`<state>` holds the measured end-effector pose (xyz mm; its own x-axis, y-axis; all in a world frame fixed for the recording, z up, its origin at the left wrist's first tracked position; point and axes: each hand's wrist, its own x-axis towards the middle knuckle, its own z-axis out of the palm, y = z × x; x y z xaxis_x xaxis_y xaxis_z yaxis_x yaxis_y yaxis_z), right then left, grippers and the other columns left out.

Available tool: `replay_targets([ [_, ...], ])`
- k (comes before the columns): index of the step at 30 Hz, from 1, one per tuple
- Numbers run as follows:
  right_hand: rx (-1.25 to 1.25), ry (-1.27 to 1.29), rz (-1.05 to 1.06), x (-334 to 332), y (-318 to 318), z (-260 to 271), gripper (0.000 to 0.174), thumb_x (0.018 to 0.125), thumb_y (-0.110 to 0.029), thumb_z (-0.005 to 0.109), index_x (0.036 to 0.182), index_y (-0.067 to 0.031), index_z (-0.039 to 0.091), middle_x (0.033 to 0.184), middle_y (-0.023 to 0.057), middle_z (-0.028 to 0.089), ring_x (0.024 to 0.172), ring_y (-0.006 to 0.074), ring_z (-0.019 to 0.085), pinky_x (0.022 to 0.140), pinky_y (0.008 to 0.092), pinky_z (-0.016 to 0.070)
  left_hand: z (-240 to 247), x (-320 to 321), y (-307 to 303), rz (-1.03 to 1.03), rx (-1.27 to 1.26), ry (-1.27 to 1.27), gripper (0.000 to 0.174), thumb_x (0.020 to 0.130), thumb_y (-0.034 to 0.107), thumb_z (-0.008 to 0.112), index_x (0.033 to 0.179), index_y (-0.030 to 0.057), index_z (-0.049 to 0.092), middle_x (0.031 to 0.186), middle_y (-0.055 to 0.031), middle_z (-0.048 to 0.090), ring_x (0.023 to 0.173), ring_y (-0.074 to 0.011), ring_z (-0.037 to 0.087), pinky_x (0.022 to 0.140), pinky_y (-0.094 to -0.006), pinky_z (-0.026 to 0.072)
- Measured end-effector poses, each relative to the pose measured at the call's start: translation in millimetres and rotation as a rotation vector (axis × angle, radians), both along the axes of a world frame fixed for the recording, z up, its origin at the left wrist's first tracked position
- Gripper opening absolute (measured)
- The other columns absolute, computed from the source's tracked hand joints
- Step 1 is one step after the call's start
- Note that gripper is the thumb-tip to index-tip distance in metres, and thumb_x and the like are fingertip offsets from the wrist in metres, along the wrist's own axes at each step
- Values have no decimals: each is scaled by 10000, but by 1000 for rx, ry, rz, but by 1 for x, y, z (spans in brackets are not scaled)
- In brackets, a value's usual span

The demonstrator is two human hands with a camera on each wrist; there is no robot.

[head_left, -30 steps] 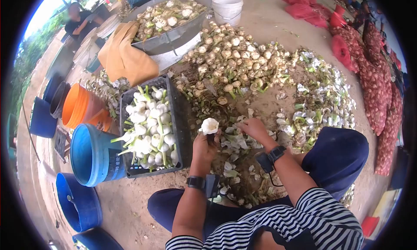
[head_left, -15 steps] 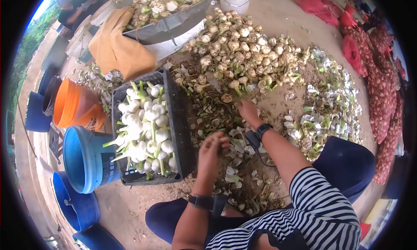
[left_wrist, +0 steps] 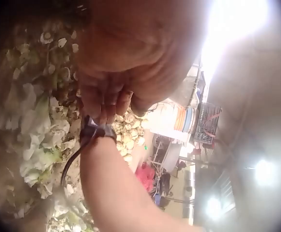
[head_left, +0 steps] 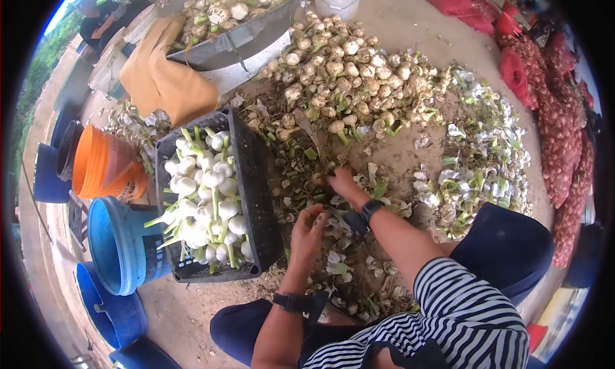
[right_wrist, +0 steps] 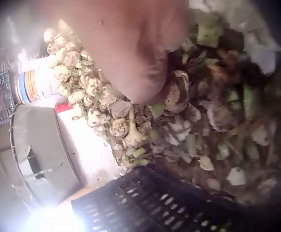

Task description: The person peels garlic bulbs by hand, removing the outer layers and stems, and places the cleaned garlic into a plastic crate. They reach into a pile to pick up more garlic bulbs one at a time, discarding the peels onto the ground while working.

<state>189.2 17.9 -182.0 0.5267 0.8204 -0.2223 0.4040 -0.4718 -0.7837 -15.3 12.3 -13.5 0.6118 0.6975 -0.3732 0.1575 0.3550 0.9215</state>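
Note:
My right hand (head_left: 346, 182) reaches down over the litter between the crate and my legs. In the right wrist view its thumb and curled fingers hold a dirty, brown-skinned garlic bulb (right_wrist: 177, 92), partly hidden by the hand. My left hand (head_left: 307, 234) hovers nearer my body, fingers loosely bent, with nothing visible in it; the left wrist view shows the fingers (left_wrist: 111, 99) in front of the right wrist. Beside it stands a black crate (head_left: 259, 202) heaped with clean white garlic bulbs (head_left: 205, 196), green stems attached.
Unpeeled garlic (head_left: 359, 68) lies piled ahead, with peeled skins (head_left: 480, 170) to the right. A metal tub (head_left: 237, 42) of garlic stands behind a tan cloth (head_left: 163, 81). Orange (head_left: 102, 164) and blue buckets (head_left: 115, 241) line the left; red mesh sacks (head_left: 564, 151) lie far right.
The white peeled bulb has left my left hand, which is now lower. My right hand went forward to the dirty bulbs, then drew back left toward the litter by the crate.

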Motion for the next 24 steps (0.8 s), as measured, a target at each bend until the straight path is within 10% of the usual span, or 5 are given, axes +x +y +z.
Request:
replay_targets([
  [4,36,521,-76,-33,-56,104,257,898,-181,595,1026,38,637,945,68,671,834,164,607,736,336,487,-17,-4,3,46,350,213,552,867,124,673,1336,-9,412,1201,-112,527,989,-176,559,836,-276,459],
  [9,451,804,-131,-64,-96,148,231,918,-143,575,1058,32,633,975,36,657,921,111,579,838,270,459,9,5,-5,-134,492,159,430,781,58,692,1189,12,568,1089,-166,617,1002,-292,609,859,-371,472],
  [17,203,627,-310,-53,-126,175,232,836,-77,542,1006,54,629,903,37,644,780,108,555,686,275,452,44,12,-43,-261,1086,158,405,749,0,671,1147,15,598,1083,-165,625,997,-342,608,823,-404,491],
  [24,435,285,-259,-60,-136,198,245,851,-104,558,1060,11,616,916,23,637,802,105,560,699,262,448,48,10,-25,64,-461,-435,189,1001,208,459,1142,141,564,1017,-49,642,820,-164,661,529,-260,502],
])
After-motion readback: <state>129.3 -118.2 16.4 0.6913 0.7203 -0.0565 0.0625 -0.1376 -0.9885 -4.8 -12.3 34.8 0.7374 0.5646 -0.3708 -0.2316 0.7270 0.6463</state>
